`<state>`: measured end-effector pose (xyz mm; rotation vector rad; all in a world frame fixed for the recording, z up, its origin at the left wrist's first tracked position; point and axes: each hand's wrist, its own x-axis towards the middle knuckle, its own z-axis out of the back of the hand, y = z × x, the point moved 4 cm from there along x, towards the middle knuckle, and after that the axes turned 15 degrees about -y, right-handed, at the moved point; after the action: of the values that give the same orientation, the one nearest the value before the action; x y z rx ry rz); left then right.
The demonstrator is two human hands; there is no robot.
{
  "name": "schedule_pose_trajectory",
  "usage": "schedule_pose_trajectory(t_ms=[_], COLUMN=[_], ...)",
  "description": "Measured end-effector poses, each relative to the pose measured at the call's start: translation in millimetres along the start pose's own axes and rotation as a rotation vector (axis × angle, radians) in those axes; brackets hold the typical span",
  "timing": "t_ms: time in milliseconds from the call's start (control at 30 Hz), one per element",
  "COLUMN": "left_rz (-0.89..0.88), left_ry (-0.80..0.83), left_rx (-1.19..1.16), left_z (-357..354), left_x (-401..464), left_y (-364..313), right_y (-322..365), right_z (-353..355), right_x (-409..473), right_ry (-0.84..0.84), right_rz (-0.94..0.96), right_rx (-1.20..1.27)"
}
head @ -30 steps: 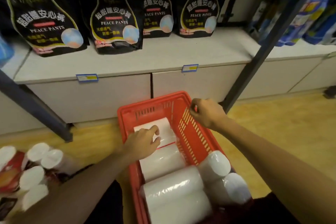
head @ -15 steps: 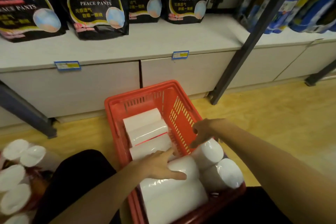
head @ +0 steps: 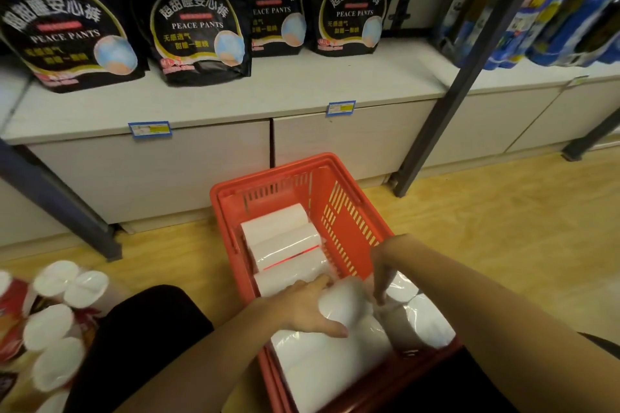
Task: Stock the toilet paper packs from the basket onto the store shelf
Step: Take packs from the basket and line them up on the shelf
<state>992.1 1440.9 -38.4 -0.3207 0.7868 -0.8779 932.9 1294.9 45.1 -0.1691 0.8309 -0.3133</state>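
Lifting next: near toilet paper pack (head: 335, 345) lies in red basket (head: 352, 211). Left hand (head: 302, 308) spread flat on top; right hand (head: 380, 275) pinches its wrap. I'd hook fingers underneath before raising.

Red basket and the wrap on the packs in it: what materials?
Red basket: looks like moulded rigid plastic, matt to semi-gloss; slotted walls and a thick uniform rim suggest it. Toilet paper packs: white rolls under thin clear film, probably polyethylene; it shows glossy glare streaks and wrinkles.
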Motion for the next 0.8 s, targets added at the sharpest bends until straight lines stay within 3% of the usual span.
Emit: schedule_pose_trajectory(t_ms=[167, 333, 533, 800], left_rz=[-0.038, 0.071, 0.165, 0.186], left_ry=[-0.123, -0.289, -0.447, -0.631], left_rx=[0.009, -0.066, -0.220, -0.290], left_z=[20, 56, 102, 148], left_x=[-7, -8, -9, 3], left_y=[-2, 12, 31, 19], right_y=[-12, -22, -30, -43], right_z=[5, 31, 68, 123], right_x=[7, 0, -6, 14], right_ry=[-0.112, -0.403, -0.670, -0.817], right_rz=[-0.111, -0.160, -0.098, 0.020], right_rx=[0.223, 0.305, 0.458, 0.551])
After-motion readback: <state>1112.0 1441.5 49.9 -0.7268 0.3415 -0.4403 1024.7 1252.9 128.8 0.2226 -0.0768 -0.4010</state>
